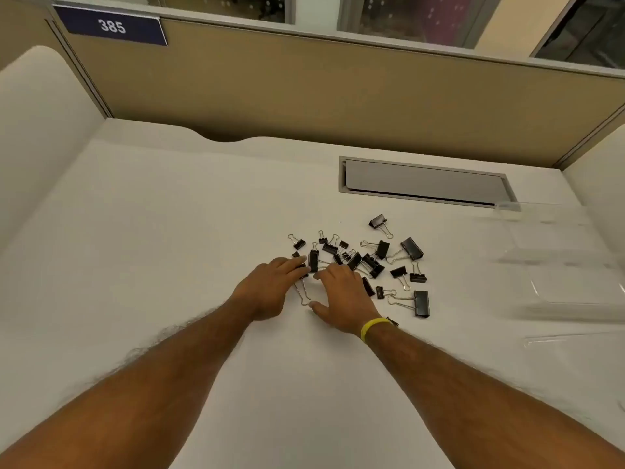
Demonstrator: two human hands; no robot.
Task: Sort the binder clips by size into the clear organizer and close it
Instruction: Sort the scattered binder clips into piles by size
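Several black binder clips [372,262] of mixed sizes lie scattered on the white desk, a large one [421,302] at the near right of the pile. The clear organizer [558,262] stands open at the right edge, hard to make out. My left hand [267,289] lies flat at the pile's left side, its fingertips touching a clip [313,261]. My right hand [345,299], with a yellow wristband, lies spread over the near clips, its fingers on them and its thumb on the desk. Neither hand plainly grips anything; the clips under the palms are hidden.
A grey cable hatch [422,181] is set into the desk behind the pile. Tan partition walls [304,96] close off the back and sides. The bare white desk [169,231] stretches to the left and towards me.
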